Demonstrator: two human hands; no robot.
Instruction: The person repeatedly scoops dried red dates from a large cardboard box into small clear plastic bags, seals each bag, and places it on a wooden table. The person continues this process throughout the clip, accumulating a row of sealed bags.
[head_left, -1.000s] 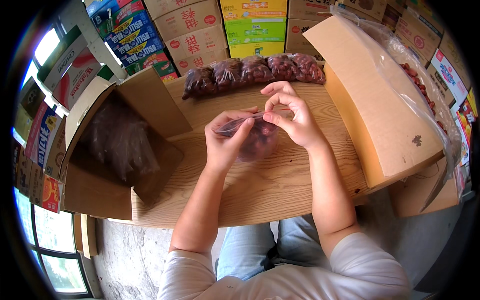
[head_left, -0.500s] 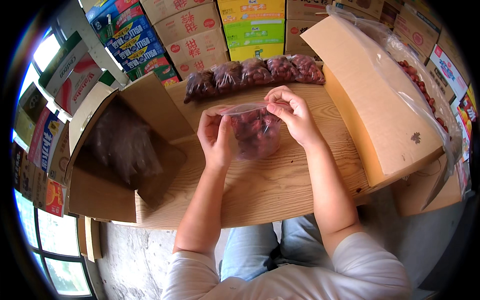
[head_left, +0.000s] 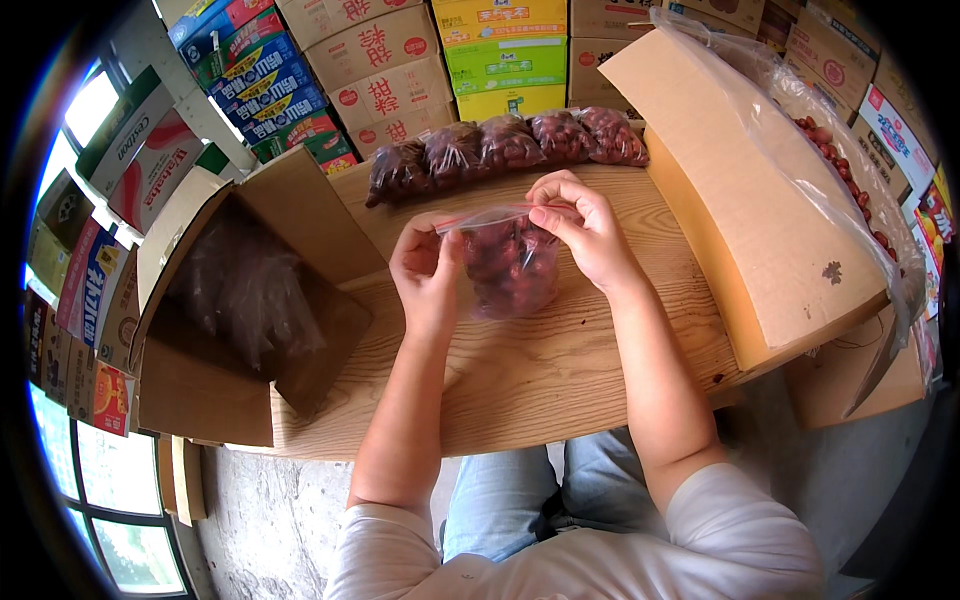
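A clear zip bag (head_left: 510, 270) filled with dark red dates stands upright on the wooden table. My left hand (head_left: 424, 262) pinches the left end of its red-edged top between thumb and fingers. At the opposite end, my right hand (head_left: 580, 225) grips the same edge, thumb in front and fingers behind. The rim is drawn out fairly straight between both hands. Behind it, several filled bags of dates (head_left: 510, 143) lie side by side in a row along the table's far edge.
An open cardboard box (head_left: 205, 390) holding clear plastic bags (head_left: 250, 290) stands at the left. On the right, a large cardboard box (head_left: 760, 200) lined with plastic film contains loose red dates (head_left: 845, 175). Stacked cartons (head_left: 385, 60) rise behind the wooden table (head_left: 640, 215).
The bag's top edge has turned so that its red strip shows as a straighter line. Both hands stay at its two ends, barely shifted.
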